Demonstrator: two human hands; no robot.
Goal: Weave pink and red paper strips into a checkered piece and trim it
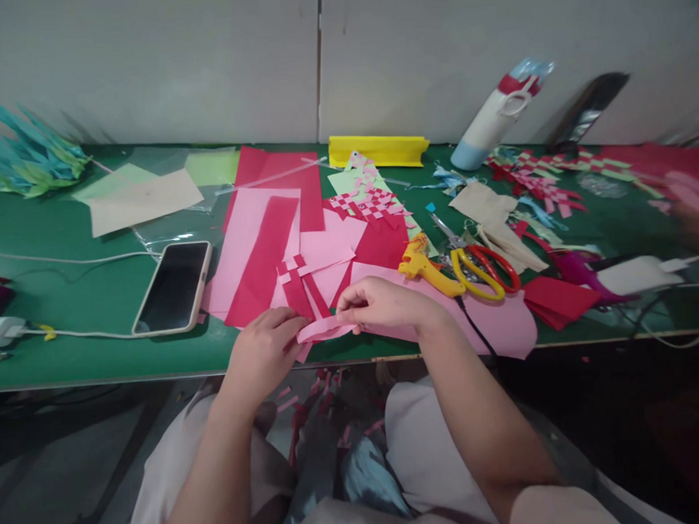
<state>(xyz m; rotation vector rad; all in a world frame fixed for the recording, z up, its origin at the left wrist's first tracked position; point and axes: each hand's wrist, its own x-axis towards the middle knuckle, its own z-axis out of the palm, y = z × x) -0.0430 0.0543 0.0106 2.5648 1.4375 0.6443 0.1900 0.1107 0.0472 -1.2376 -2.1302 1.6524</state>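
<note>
Nearest me is my lap (430, 442), in pale grey cloth, with my two bare forearms reaching over it to the front edge of the green tabletop (55, 226). There a pink paper strip (324, 331), slightly curled, spans the gap between my hands; I take it as the centre of my clock. My left hand (267, 345) is at nine, fingers bent and drawn together on the strip's left end, the thumb mostly hidden. My right hand (384, 303) is just past two, thumb and forefinger pinching the other end, the remaining fingers curled in. At eleven, close by, lie interlaced red and pink strips (293, 273). The smartphone (174, 287) in its pale case is between nine and ten, its screen dark. Towards one sit checkered paper fish (370, 204). At two is a yellow hot-glue gun (435, 274), and beyond it scissors (479, 274) with red and yellow handles. Farther off, between one and two, stands a white drinking flask (491, 123) with a red collar; whether it carries lettering, I cannot tell.
</note>
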